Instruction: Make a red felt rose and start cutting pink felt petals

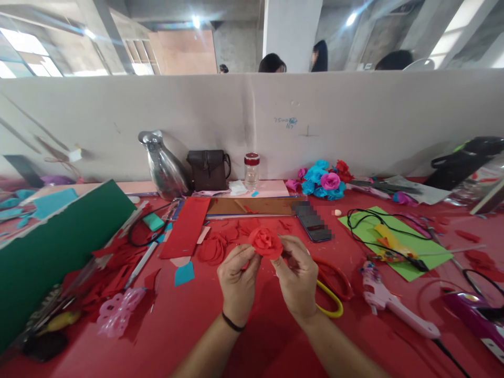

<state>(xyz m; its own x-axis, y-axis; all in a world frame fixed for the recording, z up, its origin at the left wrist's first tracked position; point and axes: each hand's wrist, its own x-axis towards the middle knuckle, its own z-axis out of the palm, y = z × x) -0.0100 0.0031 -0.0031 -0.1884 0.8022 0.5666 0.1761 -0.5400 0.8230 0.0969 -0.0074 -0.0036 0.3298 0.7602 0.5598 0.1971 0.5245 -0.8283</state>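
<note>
Between my two hands is a red paper flower (265, 242), its ruffled layers facing up. My left hand (238, 275) pinches its left underside, a dark band around the wrist. On the flower's right edge, the thumb and fingers of my right hand (297, 275) are closed. Cut red paper petals (212, 249) lie on the table just beyond my left hand. Scissors with red and yellow handles (333, 304) rest beside my right hand, partly hidden by it. A pink glue gun (394, 304) lies farther right.
A phone (315, 226) lies past my right hand. Behind stand a steel jug (163, 168), a dark bag (208, 170), a glass jar (252, 170) and a paper-flower bunch (323, 179). A green board (66, 252) stands left; cords (366, 215) cross a lime sheet (429, 252) at right.
</note>
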